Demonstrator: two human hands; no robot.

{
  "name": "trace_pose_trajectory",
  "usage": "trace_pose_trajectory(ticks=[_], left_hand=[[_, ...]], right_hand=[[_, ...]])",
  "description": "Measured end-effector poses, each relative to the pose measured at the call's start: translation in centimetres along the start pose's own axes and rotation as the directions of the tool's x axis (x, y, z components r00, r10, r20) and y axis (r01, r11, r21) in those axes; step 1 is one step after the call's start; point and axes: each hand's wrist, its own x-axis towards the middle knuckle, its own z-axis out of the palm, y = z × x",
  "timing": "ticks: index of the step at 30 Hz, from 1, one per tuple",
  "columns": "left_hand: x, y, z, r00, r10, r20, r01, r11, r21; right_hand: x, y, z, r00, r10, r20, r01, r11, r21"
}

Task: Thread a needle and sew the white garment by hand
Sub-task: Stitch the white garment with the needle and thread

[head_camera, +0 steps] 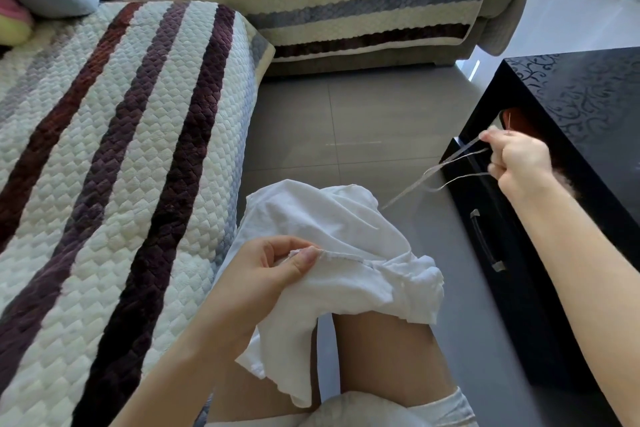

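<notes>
A crumpled white garment (332, 239) lies over my lap and knee. My left hand (263, 274) pinches its frayed seam edge between thumb and fingers. My right hand (519, 163) is raised to the right, fingers curled, pinching a thin needle (510, 123) that sticks up from its fingertips. A pale thread (429, 173) runs in loose loops from that hand down to the garment's upper right edge.
A striped quilted sofa (121, 149) fills the left and the back. A glossy black cabinet (571, 135) with a metal drawer handle (486, 241) stands at the right, close behind my right hand. Grey tiled floor (346, 121) lies between them.
</notes>
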Motion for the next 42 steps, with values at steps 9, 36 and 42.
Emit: trace_pose_trajectory(ticks=[9,36,42], left_hand=[[-0.4,0.2,0.0,1.000,-0.022,-0.002,0.022,0.999,-0.031],[-0.3,0.5,0.6,0.999,0.015,0.047,-0.013,0.999,-0.042],[-0.2,0.4,0.7,0.999,0.025,0.037,-0.021,0.993,-0.116]], right_hand=[[0.2,6.5,-1.8,0.993,-0.107,0.049,0.093,0.454,-0.886],[-18.2,-2.5,2.1,0.269,-0.248,0.931,0.574,0.817,0.052],[-21.3,-1.2,1.7,0.120,-0.363,0.924,0.972,0.232,-0.035]])
